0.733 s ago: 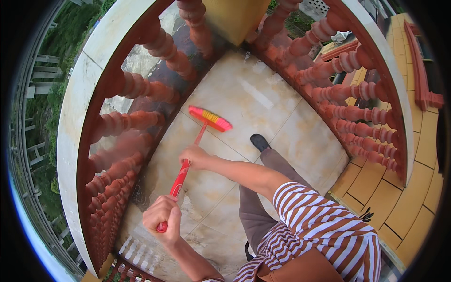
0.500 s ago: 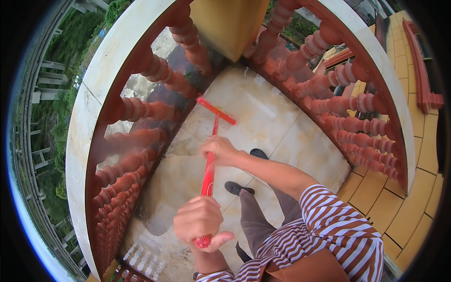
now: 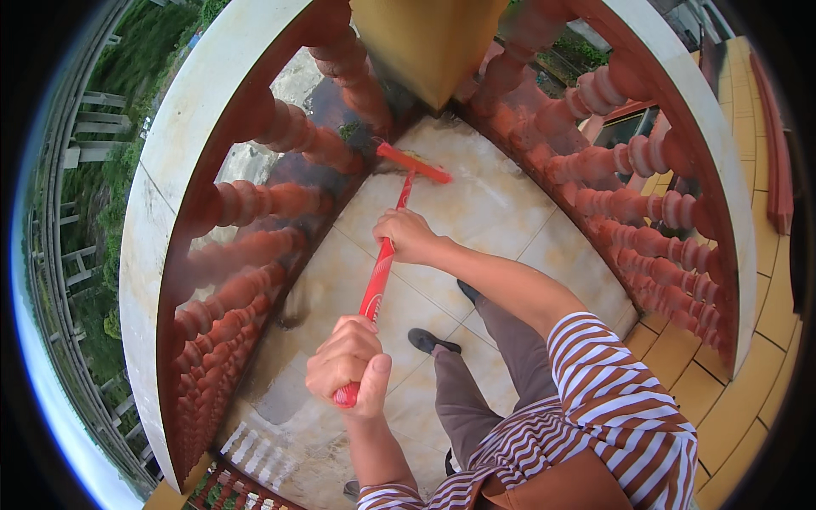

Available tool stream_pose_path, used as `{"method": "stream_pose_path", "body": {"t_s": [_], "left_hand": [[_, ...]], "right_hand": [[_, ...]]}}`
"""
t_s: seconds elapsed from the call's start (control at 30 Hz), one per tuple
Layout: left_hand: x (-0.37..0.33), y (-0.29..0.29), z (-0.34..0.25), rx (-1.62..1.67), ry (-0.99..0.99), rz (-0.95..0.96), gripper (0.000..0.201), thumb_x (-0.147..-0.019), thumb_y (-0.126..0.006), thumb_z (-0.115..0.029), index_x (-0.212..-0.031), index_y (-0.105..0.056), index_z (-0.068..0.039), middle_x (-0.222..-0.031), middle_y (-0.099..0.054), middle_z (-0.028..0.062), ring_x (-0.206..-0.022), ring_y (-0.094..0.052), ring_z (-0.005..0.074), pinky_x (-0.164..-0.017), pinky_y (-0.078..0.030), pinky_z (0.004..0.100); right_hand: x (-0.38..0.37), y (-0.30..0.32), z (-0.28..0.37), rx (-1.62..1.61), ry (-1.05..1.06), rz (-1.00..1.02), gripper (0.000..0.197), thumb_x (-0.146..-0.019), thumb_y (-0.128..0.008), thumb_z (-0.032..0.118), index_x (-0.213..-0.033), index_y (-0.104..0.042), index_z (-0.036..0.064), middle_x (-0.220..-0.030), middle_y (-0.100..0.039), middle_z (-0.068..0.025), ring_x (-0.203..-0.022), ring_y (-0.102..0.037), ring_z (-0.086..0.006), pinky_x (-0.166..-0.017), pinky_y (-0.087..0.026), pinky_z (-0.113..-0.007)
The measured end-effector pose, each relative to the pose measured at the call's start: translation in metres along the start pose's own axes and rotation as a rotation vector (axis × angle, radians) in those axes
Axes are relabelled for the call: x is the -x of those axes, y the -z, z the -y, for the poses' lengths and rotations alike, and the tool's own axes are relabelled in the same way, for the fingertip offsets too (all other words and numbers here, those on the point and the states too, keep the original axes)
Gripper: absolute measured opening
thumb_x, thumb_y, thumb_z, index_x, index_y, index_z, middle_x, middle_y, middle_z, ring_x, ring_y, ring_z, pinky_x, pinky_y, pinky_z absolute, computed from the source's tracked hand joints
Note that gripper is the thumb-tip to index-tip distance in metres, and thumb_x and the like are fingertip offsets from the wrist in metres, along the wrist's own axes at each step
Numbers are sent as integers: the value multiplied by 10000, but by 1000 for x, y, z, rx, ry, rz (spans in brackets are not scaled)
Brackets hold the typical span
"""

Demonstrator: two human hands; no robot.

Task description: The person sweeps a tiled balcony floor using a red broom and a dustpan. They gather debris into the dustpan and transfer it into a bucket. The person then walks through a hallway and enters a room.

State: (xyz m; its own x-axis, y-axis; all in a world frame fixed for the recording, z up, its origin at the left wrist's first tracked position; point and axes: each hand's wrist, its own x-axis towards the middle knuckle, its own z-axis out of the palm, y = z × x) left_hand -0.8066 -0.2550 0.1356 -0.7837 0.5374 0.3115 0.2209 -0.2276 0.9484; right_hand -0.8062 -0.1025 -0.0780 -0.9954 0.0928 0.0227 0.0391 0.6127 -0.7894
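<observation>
Both my hands hold a red long-handled floor brush (image 3: 374, 285). My left hand (image 3: 344, 365) is closed round the butt end of the handle, low in the view, thumb pointing up. Farther along the shaft, my right hand (image 3: 408, 236) is wrapped round it, with the arm reaching across from the right. The straight crosswise brush head (image 3: 416, 161) rests on the pale tiled floor (image 3: 484, 212) near the far corner, beside the left balusters. Its underside is blurred, so bristles cannot be made out.
Red balusters (image 3: 280, 200) under a white rail (image 3: 153, 195) line the left; another balustrade (image 3: 629, 157) stands right. A yellow pillar (image 3: 429, 42) fills the far corner. My shoes (image 3: 433, 341) stand on the tiles. A wet patch (image 3: 285, 395) lies at left.
The brush head has moved away from me and slightly right, toward the pillar. My right hand has gone farther out with it; my left hand has shifted slightly up and left.
</observation>
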Motion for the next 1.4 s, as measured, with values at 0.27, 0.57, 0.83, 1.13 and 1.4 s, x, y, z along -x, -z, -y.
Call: {"method": "stream_pose_path", "body": {"t_s": [0.27, 0.57, 0.83, 1.13, 1.4], "left_hand": [[-4, -37, 72, -64, 72, -78, 364, -765, -598, 72, -540, -336, -46, -530, -453, 42, -516, -444, 160, -686, -439, 367], [-16, -61, 11, 80, -52, 193, 293, -715, -674, 26, -572, -431, -53, -558, -504, 46, -530, -516, 175, -719, -467, 415], [24, -10, 27, -163, 101, -115, 299, -727, -586, 130, -570, -380, -18, -548, -453, 52, -510, -428, 169, -671, -456, 345], [29, -50, -76, -356, -73, 185, 300, -648, -674, 30, -524, -415, -58, -502, -470, 36, -443, -446, 205, -575, -459, 301], [91, -87, 37, 106, 188, 267, 301, -711, -608, 102, -552, -388, -27, -570, -501, 58, -525, -482, 194, -693, -468, 363]], "right_hand": [[-13, 12, -98, 142, 35, -134, 171, -588, -692, 91, -605, -528, 136, -673, -553, -26, -775, -546, -266, -703, -427, -396], [19, 75, -42, -17, 47, 12, 177, -582, -689, 60, -615, -528, 125, -676, -548, -29, -758, -545, -270, -673, -426, -391], [5, -69, -39, -6, 79, 34, 163, -615, -713, 111, -646, -562, 164, -726, -563, -36, -835, -539, -293, -707, -403, -404], [58, -37, 102, -467, 122, 43, 134, -620, -673, 114, -606, -540, 127, -680, -577, -3, -781, -566, -252, -604, -462, -394], [188, 49, -79, 219, -298, -195, 187, -561, -695, 82, -591, -518, 135, -660, -531, -34, -755, -535, -281, -623, -434, -387]]}}
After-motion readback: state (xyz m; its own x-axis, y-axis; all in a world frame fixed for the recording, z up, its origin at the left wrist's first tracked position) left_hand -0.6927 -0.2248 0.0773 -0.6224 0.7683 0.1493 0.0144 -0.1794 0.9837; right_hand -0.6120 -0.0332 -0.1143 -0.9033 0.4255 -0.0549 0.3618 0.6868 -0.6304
